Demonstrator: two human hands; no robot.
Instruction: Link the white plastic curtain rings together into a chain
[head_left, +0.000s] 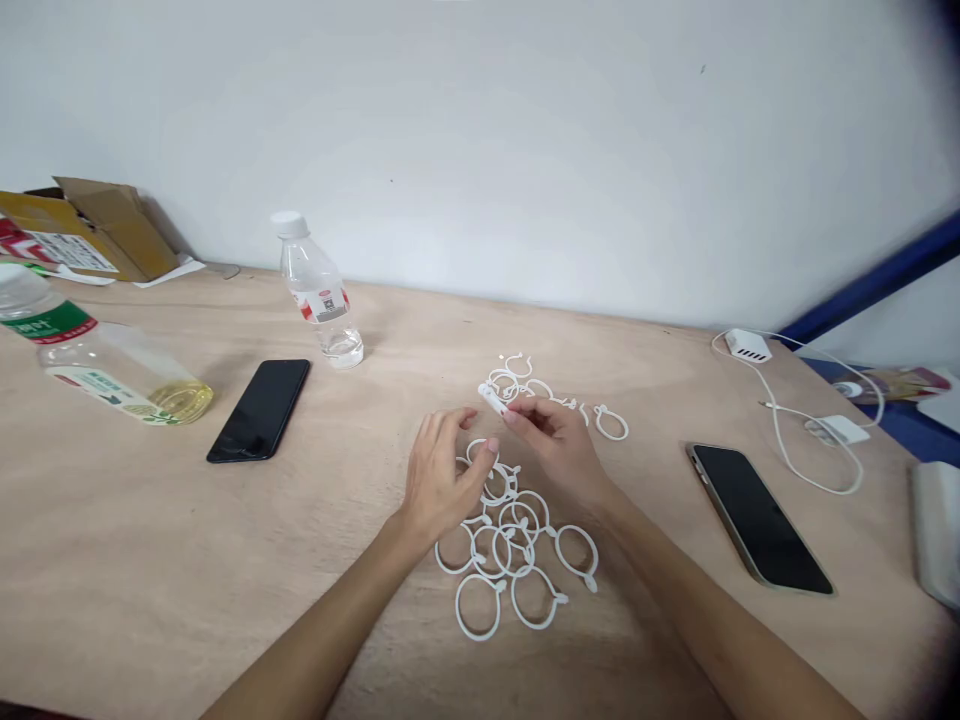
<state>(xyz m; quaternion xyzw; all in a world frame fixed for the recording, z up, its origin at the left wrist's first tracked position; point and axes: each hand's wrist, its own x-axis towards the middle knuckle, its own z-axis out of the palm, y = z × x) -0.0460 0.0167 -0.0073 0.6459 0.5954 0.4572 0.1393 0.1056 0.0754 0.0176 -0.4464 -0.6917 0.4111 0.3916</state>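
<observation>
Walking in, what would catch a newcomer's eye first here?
Probably the cluster of white rings at lower centre on the wooden table, with the open left hand at its edge. Just beyond, the right hand pinches a small white piece. At far left, a green-labelled bottle with a little yellow liquid stands out.

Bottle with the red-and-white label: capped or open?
Capped: a white cap sits on top of the clear bottle. How tightly it's screwed on, cannot tell.
</observation>
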